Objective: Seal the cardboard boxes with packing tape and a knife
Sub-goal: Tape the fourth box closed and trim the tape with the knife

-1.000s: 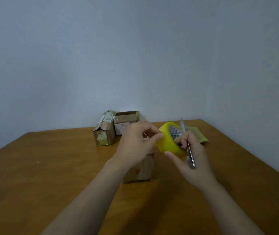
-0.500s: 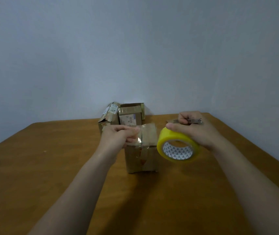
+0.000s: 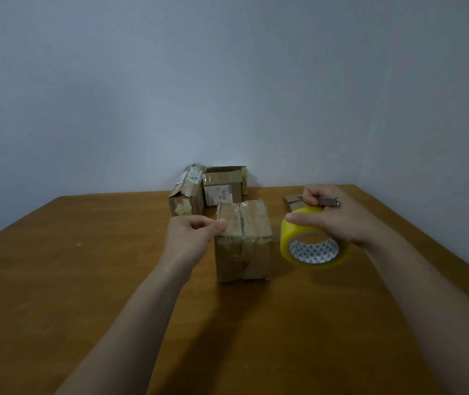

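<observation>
Centre of surface (image 3: 85, 280): cardboard box (image 3: 243, 240), flaps closed, old tape along the top seam, contents not visible. At its 11 o'clock a leaning box (image 3: 186, 192) with torn labels, tilted against an open-topped box (image 3: 223, 185) at 12 o'clock; flaps of the latter stand up, inside not visible from here. Left hand (image 3: 190, 235) at 9 o'clock of the centre box, fingers curled, thumb and forefinger pinching at the box's upper left edge; cannot tell whether a tape end sits in the pinch. Right hand (image 3: 333, 218) at 3 o'clock, closed around two items. Tape roll (image 3: 313, 246), yellow, held off the surface just beside the box, thumb over its outer rim; core opening faces 6 o'clock, so the roll's axis runs 12–6. Knife (image 3: 327, 200), metal, clamped under the curled fingers above the roll; long axis on the 9–3 line, free end sticking out toward 3 o'clock. Flat cardboard piece (image 3: 291, 201) lies behind the right hand
</observation>
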